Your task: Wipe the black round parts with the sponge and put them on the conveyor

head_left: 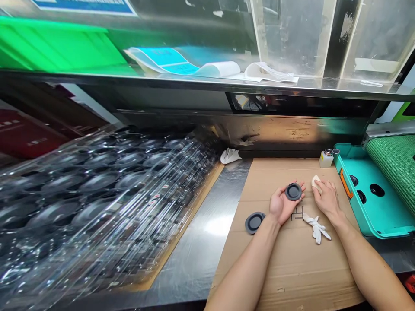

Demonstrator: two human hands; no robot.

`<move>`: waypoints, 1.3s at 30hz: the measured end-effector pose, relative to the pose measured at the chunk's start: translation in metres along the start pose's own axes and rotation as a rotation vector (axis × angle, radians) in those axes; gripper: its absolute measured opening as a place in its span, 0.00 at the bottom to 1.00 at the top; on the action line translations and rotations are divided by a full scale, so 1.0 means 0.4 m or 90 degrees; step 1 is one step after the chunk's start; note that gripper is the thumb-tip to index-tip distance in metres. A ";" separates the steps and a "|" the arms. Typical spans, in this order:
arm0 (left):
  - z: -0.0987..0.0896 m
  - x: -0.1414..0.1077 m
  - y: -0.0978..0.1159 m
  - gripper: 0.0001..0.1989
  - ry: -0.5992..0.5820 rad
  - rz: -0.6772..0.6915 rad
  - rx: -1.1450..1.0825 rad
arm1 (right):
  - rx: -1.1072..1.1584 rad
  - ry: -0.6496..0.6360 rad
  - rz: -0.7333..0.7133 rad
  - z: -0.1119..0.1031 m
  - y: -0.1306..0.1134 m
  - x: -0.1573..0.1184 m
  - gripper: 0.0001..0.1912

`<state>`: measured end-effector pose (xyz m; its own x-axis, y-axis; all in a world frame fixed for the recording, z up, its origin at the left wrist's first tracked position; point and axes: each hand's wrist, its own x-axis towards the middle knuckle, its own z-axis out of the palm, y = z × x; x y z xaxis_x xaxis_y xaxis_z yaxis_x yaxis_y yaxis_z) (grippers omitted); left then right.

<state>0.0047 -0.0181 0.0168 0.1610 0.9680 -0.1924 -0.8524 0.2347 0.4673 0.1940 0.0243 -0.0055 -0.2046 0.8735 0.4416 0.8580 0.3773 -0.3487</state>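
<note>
My left hand (280, 204) lies palm up and holds a dark grey round rubber ring (293, 191) on its fingers. My right hand (327, 199), palm down, presses on a small white cloth pad (315, 181) at its fingertips. A second dark grey ring (254, 223) lies flat on the brown cardboard sheet (285, 268), left of my left hand. A crumpled white glove (316, 226) lies on the cardboard just below and between my hands.
Stacked clear plastic trays (97, 194) holding dark round parts fill the left, on a steel table (201, 242). A small bottle (326, 159), a white glove (230, 155), a teal holed tray (372, 198) and a green mesh belt (397, 168) stand beyond and right of the cardboard.
</note>
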 end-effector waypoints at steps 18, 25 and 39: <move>0.030 -0.086 -0.071 0.50 0.091 0.696 0.908 | -0.031 -0.050 0.002 0.031 0.040 0.015 0.19; 0.059 -0.115 -0.065 0.40 0.102 0.559 0.705 | -0.023 -0.045 -0.002 0.038 0.052 0.018 0.20; -0.164 -0.275 0.142 0.19 0.463 0.397 1.029 | 0.014 -0.052 0.024 0.039 0.051 0.019 0.19</move>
<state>-0.0943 -0.1171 0.0079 -0.5307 0.8168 0.2261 0.6026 0.1760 0.7784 0.2026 0.0433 -0.0220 -0.2112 0.9087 0.3600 0.8551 0.3502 -0.3823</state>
